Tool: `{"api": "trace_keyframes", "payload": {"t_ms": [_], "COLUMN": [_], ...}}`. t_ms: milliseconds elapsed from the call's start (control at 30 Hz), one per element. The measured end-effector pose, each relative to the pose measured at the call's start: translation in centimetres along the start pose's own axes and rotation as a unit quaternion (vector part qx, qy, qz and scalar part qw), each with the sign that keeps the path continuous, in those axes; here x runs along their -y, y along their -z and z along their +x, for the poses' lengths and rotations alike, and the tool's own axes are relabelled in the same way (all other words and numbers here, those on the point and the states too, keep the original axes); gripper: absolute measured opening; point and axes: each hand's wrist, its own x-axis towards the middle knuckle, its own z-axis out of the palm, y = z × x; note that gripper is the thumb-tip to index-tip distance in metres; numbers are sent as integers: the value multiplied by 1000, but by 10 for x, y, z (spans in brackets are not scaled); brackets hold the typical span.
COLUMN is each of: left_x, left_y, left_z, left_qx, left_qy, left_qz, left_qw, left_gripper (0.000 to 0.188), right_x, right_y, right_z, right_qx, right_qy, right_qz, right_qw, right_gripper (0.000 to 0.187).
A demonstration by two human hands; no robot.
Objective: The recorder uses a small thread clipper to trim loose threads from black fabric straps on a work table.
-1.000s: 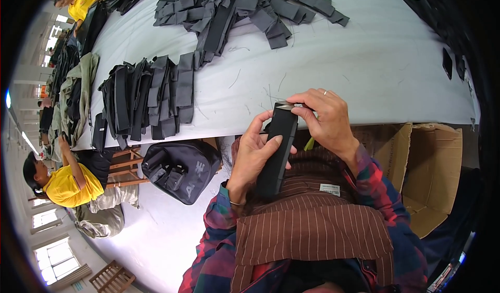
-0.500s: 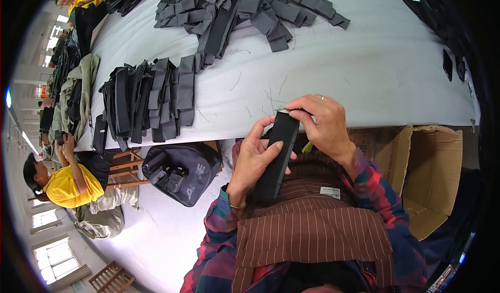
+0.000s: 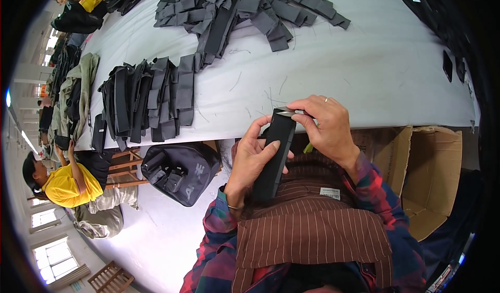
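My left hand (image 3: 256, 157) grips a long dark fabric strip (image 3: 280, 147), its thumb lying on top and the fingers underneath. The strip is held aslant over my lap, its upper end close to the table edge. At that upper end, my right hand (image 3: 325, 123) pinches small metal thread snips (image 3: 285, 111). Their pale blades lie across the strip's end; whether the blades touch the fabric I cannot tell. A bit of yellow-green cord (image 3: 308, 148) shows below the right hand.
On the white table (image 3: 359, 79) lie a row of folded dark strips (image 3: 140, 100) and a heap of similar strips (image 3: 224, 11). Beside me are an open dark bag (image 3: 182, 173) and a cardboard box (image 3: 432, 173). Two people in yellow (image 3: 73, 183) work at the left.
The snips' blades have come into clearer view, across the strip's upper end. My right hand has shifted slightly right; the strip stays in my left hand. The far person's dark garment has moved.
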Motion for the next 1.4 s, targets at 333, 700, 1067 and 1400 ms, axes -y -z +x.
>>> {"api": "trace_keyframes", "payload": {"t_ms": [333, 700, 1067, 1400], "left_x": [1, 3, 2, 1], "left_y": [1, 0, 0, -1], "left_z": [-1, -3, -3, -4], "left_qx": [16, 10, 1, 16], "left_qy": [3, 1, -7, -2], "left_qz": [11, 15, 18, 24], "left_qw": [1000, 1000, 1000, 1000], "left_gripper": [52, 52, 50, 52], "right_x": [0, -1, -1, -3], "right_y": [-4, -3, 5, 7], "right_z": [0, -1, 0, -1], "right_qx": [-4, 6, 11, 65], "right_qy": [14, 10, 0, 114], "right_qz": [-25, -47, 13, -114], "right_qw": [1000, 999, 1000, 985], "right_gripper": [16, 12, 20, 43]}}
